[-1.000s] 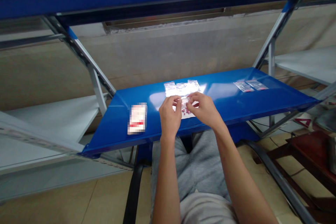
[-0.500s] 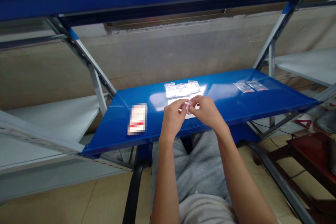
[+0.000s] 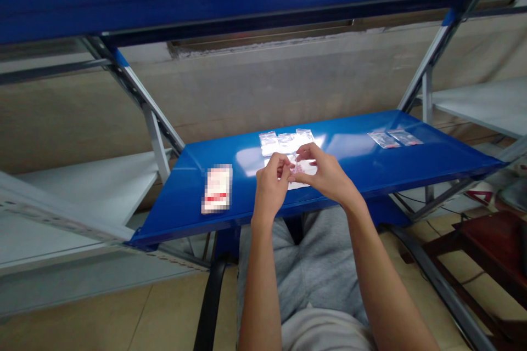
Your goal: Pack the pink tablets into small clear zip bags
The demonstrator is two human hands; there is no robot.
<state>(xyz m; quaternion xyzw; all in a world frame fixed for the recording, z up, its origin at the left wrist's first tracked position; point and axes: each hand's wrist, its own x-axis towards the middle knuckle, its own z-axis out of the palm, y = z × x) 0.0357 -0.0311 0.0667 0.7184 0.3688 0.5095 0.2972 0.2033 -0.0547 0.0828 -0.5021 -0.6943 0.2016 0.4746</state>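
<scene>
My hands meet over the front middle of the blue surface (image 3: 242, 205), with a small clear bag (image 3: 295, 158) between their fingertips, just above a white sheet (image 3: 297, 185). My left hand (image 3: 273, 171) pinches the bag with its thumb and fingers. My right hand (image 3: 324, 169) has its thumb and forefinger parted around the bag, the thumb tip close to my left fingers; I cannot tell whether it grips the plastic. Small pinkish pieces (image 3: 303, 166) show between my hands, but whether they are inside the bag or on the sheet I cannot make out. Just behind the sheet lie three shiny clear bags (image 3: 269, 144) side by side. Two flat bags (image 3: 384, 139) with reddish bits lie well off to my right, and a pixelated pale item (image 3: 217, 186) with a red band lies to my left
</scene>
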